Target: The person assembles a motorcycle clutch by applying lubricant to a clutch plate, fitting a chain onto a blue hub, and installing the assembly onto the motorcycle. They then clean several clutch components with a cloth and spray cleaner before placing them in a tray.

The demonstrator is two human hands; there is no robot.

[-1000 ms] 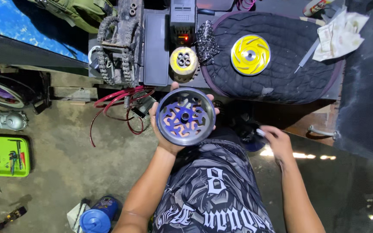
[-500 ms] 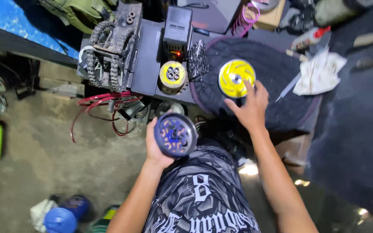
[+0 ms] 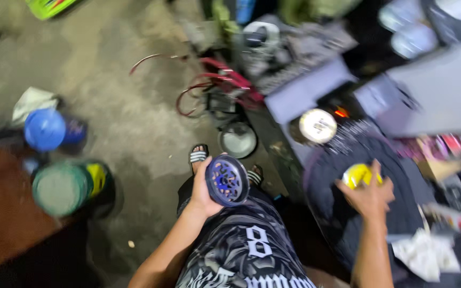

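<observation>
**Blue disc in left hand, yellow disc under right: handling notes**

Blue disc (image 3: 227,180): round, slotted face, dark rim, held in the left hand (image 3: 205,188) above the person's lap, tilted so the face turns right and slightly up. Palm sits behind it; the fingers are hidden behind the rim, and only the thumb shows at the upper left edge. Hand is closed around the disc.

Yellow disc (image 3: 359,175): rests on the dark round pad (image 3: 326,181) on the tabletop (image 3: 294,101). Right hand (image 3: 370,196) is on it, fingers curled over the near edge. Motion blur hides whether it is gripped or only touched, so I cannot tell.

Handling, judged from looks:
- Both discs read as rigid machined or cast parts; no flex expected.
- Blue one probably has some weight for its size, since the whole palm backs it.
- Slots and rim give purchase; the flat face would be slippery, more so if greasy.
- Best hold: by the rim, fingers spread around the edge, palm behind. Pinching across the slotted face looks less sure.
- Not fragile, but a drop onto the concrete floor (image 3: 124,122) could nick an edge.

Around:
- 1 pale round part (image 3: 318,126) on the tabletop, near the pad's far edge.
- White rag (image 3: 425,255) near the right forearm.
- Red wires (image 3: 209,88) on the floor.
- Blue can (image 3: 45,129) and green can (image 3: 62,188) well apart to the left.
- Sandalled foot (image 3: 198,156) just beyond the left hand.
</observation>
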